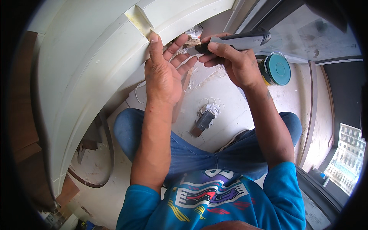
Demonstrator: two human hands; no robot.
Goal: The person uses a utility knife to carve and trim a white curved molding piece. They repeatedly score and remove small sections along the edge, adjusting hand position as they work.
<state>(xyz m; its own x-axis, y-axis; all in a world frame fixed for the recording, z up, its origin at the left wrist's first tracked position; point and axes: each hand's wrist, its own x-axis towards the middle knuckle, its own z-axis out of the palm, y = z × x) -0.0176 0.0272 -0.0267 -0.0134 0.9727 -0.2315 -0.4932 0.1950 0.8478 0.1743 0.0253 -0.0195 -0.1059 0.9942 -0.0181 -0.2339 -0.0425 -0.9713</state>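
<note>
My left hand (165, 74) is raised at the edge of a white panelled board (96, 61). Its thumb rests by a notch (138, 20) with bare yellowish material in it, and its other fingers stretch apart toward the right. My right hand (239, 63) grips a grey and black utility knife (243, 40) with its front end pointing left, close to my left fingertips. The blade end is small and hard to make out. Whether the left hand pinches anything thin at the board's edge is not visible.
On the floor between my legs lies a dark block (204, 122) beside curled white strips (211, 107). A green-lidded bucket (278, 69) stands at the right, near a glass panel (306, 30). A loose dark strip (109, 153) curves under the board at left.
</note>
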